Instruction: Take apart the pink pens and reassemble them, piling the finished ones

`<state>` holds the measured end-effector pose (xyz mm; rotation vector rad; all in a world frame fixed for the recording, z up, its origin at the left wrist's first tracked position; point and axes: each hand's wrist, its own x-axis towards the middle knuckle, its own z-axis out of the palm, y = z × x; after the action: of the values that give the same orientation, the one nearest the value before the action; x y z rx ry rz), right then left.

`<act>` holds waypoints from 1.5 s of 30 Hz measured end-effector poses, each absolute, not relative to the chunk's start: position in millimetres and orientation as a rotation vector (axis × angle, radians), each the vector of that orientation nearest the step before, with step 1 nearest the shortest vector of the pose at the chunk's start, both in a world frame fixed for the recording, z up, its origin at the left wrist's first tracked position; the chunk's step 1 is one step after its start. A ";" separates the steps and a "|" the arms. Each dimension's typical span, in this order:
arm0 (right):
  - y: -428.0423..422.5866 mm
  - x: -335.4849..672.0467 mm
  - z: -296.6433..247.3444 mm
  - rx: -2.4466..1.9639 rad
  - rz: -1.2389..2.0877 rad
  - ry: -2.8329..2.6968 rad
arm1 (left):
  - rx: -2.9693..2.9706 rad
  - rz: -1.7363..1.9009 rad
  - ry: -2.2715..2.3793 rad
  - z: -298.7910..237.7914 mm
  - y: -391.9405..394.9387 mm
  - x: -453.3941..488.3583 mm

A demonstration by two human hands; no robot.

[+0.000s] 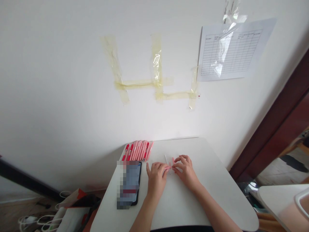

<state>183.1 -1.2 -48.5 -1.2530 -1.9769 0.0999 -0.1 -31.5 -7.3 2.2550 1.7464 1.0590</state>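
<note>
Both hands are at work over the white bench (178, 206), close together near its middle. The left hand (156, 176) pinches a slim pink pen part (167, 167) between thumb and fingers, its far end directed toward the other hand. The right hand (185, 170) has thumb and forefinger narrowed at that end; whether it grips the same part or a smaller one cannot be told at this size. The opposed pinch appears chosen so that one hand steadies the part while the other manages its tip. A thin white rod (165, 158), probably a refill, lies just beyond the fingertips, and a short pink piece (173, 159) shows beside the right hand; both are presumably placed there for easy reach. A row of pink pens (138, 151), some with red sections, lies side by side at the far left corner, apparently grouped to leave working room. A smartphone (135, 182) rests nearer, left of the left hand, clear of the handling area.
</note>
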 end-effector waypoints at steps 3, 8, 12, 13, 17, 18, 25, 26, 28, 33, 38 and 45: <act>-1.3 184.2 -49.2 -1.305 0.052 -1.936 | 2.212 1.116 1.869 -9.4 -29.4 -3.2; -0.6 185.5 -51.7 -1.358 0.023 -1.871 | 2.161 1.127 2.179 -10.9 -25.7 -9.6; 0.5 185.9 -52.9 -1.370 0.008 -1.874 | 2.153 1.023 2.327 -10.8 -23.7 -11.1; 0.6 186.0 -53.0 -1.376 0.000 -1.874 | 2.148 1.006 2.349 -10.8 -23.2 -11.2; 0.5 185.7 -52.9 -1.390 -0.012 -1.865 | 2.131 1.018 2.407 -11.7 -21.5 -12.4; 0.3 185.5 -52.9 -1.391 -0.008 -1.861 | 2.134 1.033 2.415 -12.2 -21.2 -12.9; -0.1 184.7 -52.2 -1.386 0.021 -1.851 | 2.137 1.122 2.424 -18.2 -15.7 -12.4; -0.1 184.6 -52.1 -1.387 0.019 -1.851 | 2.128 1.131 2.426 -18.7 -14.6 -11.7; -0.1 184.5 -51.9 -1.390 0.015 -1.857 | 2.119 1.123 2.433 -18.8 -12.6 -10.1; -0.2 184.5 -51.0 -1.388 0.011 -1.874 | 2.119 1.088 2.444 -15.8 -10.9 -7.3; -0.9 184.6 -49.5 -1.394 0.005 -1.867 | 2.100 1.081 2.461 -14.4 -11.7 -6.6; -2.0 184.0 -46.7 -1.403 -0.007 -1.866 | 2.095 1.065 2.470 -15.3 -11.8 -6.3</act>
<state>184.0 -2.0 -46.7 -1.4034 -1.8658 -0.0066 -6.3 -11.8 -15.3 2.0946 2.4703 1.0650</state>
